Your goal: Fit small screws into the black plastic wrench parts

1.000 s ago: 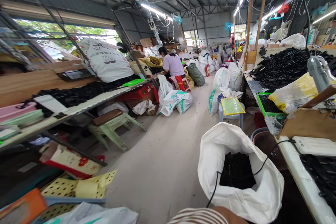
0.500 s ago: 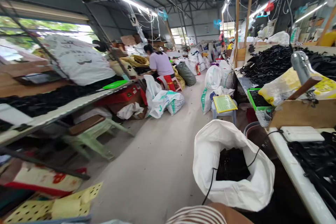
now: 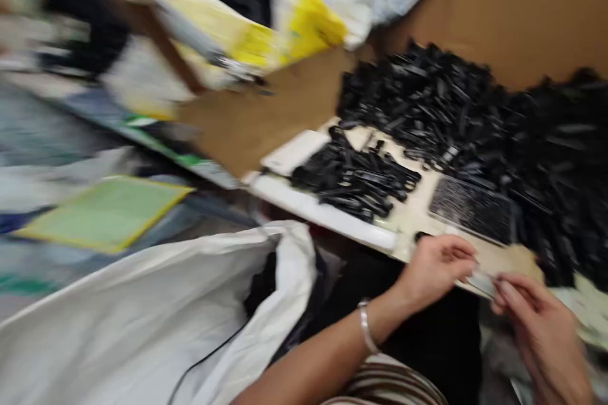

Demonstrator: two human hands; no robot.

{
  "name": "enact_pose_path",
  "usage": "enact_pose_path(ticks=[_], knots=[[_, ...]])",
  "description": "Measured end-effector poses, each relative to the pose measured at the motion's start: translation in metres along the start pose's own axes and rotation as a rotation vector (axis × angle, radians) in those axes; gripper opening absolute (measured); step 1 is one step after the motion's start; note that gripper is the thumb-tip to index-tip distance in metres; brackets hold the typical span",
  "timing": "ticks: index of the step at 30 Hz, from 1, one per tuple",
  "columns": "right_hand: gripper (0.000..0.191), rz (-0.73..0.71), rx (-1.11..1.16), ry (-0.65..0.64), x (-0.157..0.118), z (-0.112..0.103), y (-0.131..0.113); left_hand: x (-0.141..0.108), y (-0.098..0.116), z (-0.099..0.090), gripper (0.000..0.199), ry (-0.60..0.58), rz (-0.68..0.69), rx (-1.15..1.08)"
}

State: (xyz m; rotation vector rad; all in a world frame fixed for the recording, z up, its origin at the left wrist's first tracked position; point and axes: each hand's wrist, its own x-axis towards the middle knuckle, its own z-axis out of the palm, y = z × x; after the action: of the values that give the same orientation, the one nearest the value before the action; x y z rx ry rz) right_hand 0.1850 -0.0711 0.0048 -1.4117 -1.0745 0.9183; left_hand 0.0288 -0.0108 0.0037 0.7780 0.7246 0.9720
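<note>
My left hand (image 3: 439, 266), with a silver bracelet on the wrist, is at the table's front edge. Its thumb and fingers are pinched together. To its right, my right hand (image 3: 536, 323) is also closed in a pinch, the two sets of fingertips a short way apart. Whatever they hold is too small and blurred to name. Just beyond lies a flat dark tray (image 3: 470, 209) of tiny black pieces. A loose group of elongated black parts (image 3: 356, 174) rests on the table to the left, in front of a large heap of black parts (image 3: 427, 107).
A big white sack (image 3: 142, 291) stands open at my left, with a black cord across it. A cardboard divider (image 3: 270, 107) rises behind the white box (image 3: 294, 152). Further left is a green panel with yellow edging (image 3: 109, 212).
My view has swung right and down, from the workshop aisle to the tabletop. Both my hands have come into view over the table's front edge.
</note>
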Motion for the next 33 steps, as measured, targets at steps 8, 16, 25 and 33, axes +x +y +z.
enact_pose_path(ticks=[8, 16, 25, 33], knots=[[0.014, 0.078, 0.234, 0.064, -0.004, 0.013, 0.004, 0.002, 0.004, 0.001, 0.031, -0.057, -0.101, -0.054], [0.006, 0.003, 0.223, 0.053, -0.005, 0.018, 0.011, 0.005, -0.002, 0.005, 0.031, -0.1, -0.109, -0.084], [0.008, -0.078, -0.065, 0.076, -0.008, 0.019, 0.012, 0.002, -0.005, -0.002, 0.031, -0.12, -0.113, -0.067], [0.004, -0.269, -0.478, 0.104, -0.019, 0.022, 0.001, -0.009, -0.012, -0.01, 0.025, -0.057, -0.099, -0.011]])
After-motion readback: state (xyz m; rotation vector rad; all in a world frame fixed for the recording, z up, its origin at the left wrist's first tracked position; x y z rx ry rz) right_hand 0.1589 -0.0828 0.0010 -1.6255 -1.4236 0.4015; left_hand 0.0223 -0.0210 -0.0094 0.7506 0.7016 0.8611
